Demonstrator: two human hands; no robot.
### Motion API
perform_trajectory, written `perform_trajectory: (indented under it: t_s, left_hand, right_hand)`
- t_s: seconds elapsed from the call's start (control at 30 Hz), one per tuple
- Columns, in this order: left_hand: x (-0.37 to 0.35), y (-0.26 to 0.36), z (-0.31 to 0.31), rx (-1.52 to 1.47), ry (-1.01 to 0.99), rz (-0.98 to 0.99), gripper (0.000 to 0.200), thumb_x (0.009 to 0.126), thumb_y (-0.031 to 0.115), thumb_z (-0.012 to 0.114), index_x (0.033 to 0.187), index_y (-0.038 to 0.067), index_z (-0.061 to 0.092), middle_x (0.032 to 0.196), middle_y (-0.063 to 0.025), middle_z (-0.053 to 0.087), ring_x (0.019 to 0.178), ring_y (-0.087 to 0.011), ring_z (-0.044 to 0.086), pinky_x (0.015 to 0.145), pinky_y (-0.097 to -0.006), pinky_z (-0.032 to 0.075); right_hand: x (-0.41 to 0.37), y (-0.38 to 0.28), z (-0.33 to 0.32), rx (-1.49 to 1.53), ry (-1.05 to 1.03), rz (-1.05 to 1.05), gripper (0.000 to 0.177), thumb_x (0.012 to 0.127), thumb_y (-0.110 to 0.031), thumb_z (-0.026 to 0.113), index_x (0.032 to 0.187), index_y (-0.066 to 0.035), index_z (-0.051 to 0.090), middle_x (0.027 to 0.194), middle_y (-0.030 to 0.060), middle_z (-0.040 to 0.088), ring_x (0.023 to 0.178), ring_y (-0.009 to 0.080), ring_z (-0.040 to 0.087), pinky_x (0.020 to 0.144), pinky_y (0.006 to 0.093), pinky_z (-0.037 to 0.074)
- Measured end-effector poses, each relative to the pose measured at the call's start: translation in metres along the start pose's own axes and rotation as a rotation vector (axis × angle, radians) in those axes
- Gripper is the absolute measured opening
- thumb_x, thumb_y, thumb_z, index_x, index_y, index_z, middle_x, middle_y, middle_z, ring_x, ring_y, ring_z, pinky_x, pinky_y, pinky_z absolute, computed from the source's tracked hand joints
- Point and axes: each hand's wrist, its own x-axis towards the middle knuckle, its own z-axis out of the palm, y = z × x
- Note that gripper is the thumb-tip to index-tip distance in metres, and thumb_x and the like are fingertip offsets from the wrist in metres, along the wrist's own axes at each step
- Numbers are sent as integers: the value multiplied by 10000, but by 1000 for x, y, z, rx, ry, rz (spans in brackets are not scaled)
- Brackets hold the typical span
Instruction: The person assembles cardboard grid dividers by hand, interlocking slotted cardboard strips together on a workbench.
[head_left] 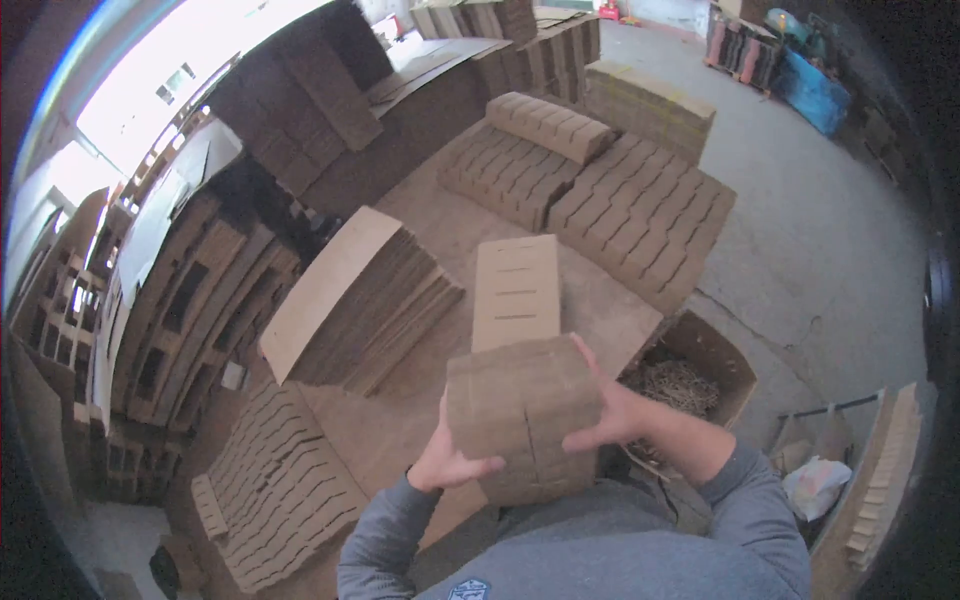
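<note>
A thick block of stacked cardboard pieces is held upright close to my body, with a dark seam down its near face. My left hand is closed on its left side, thumb across the front. On its right side my right hand grips it, thumb also on the front. Just beyond the block lies a flat slotted cardboard piece on the table. A tall stack of cardboard sheets leans to the left of it.
Rows of slotted cardboard lie at the table's far right, more rows at the near left. An open box of scraps stands by the right edge. Pallets and stacked cardboard fill the left. A plastic bag hangs at right.
</note>
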Motion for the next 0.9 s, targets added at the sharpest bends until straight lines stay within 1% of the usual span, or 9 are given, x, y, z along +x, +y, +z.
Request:
perform_trajectory:
  t_s: [0.1, 0.2, 0.3, 0.4, 0.5, 0.6, 0.7, 0.8, 0.9]
  left_hand:
    - [58, 86, -6, -554, 57, -99, 1005, 722, 364, 852, 1418, 15, 216, 1389, -152, 423, 1283, -241, 406, 1100, -422, 331]
    - [102, 122, 18, -821, -20, -171, 807, 813, 349, 774, 1415, 40, 335, 1386, -121, 491, 1255, -225, 466, 1079, -407, 388]
    - [128, 150, 56, -927, -118, -246, 701, 836, 295, 749, 1383, 21, 409, 1363, -133, 536, 1222, -247, 519, 1040, -412, 451]
    - [144, 161, 89, -962, -277, -294, 757, 850, 324, 743, 1426, 36, 344, 1408, -139, 491, 1267, -254, 483, 1069, -433, 427]
    - [170, 144, 116, -874, -337, -221, 1033, 825, 559, 670, 1514, 65, 78, 1507, -145, 288, 1368, -254, 310, 1132, -442, 317]
    - [196, 191, 128, -908, -285, -232, 1101, 756, 636, 708, 1528, 121, 115, 1420, -166, 396, 1264, -262, 432, 1070, -430, 387]
    - [211, 222, 140, -845, -345, -311, 914, 730, 539, 766, 1402, 159, 276, 1285, -154, 407, 1135, -275, 470, 940, -414, 471]
    - [214, 243, 149, -743, -406, -367, 802, 728, 569, 743, 1280, 172, 319, 1220, -135, 400, 1084, -263, 488, 911, -406, 491]
    - [210, 257, 158, -707, -400, -376, 817, 704, 615, 749, 1249, 158, 345, 1212, -141, 444, 1076, -273, 536, 926, -405, 506]
  right_hand:
    - [-19, 4, -41, 236, 90, 111, 1362, 760, -282, 847, 1474, -183, -310, 1582, 91, 153, 1427, 233, 214, 1173, 474, 186]
    - [-47, -26, -87, 390, 161, 377, 1289, 771, -545, 719, 1492, -121, -261, 1581, 165, 57, 1437, 298, 161, 1174, 486, 182]
    - [-88, -20, -105, 579, 273, 355, 1093, 787, -400, 741, 1526, -151, -25, 1487, 163, 240, 1362, 303, 298, 1121, 469, 293]
    - [-134, 0, -107, 652, 354, 388, 779, 782, -311, 746, 1394, -186, 280, 1281, 93, 395, 1188, 234, 434, 976, 419, 425]
    - [-174, 16, -108, 663, 464, 414, 619, 782, -315, 753, 1284, -161, 427, 1217, 91, 502, 1131, 241, 518, 936, 431, 473]
    - [-203, 12, -110, 666, 522, 417, 578, 780, -317, 757, 1237, -151, 444, 1177, 85, 528, 1095, 222, 539, 910, 412, 476]
    - [-228, -11, -122, 633, 495, 489, 731, 774, -407, 760, 1298, -185, 300, 1263, 110, 364, 1181, 279, 449, 973, 457, 461]
    - [-247, -29, -128, 577, 470, 571, 802, 768, -507, 722, 1324, -179, 245, 1290, 137, 329, 1191, 310, 450, 990, 478, 451]
    - [-260, -30, -126, 547, 517, 624, 797, 761, -543, 716, 1313, -169, 279, 1265, 145, 370, 1158, 315, 484, 972, 474, 473]
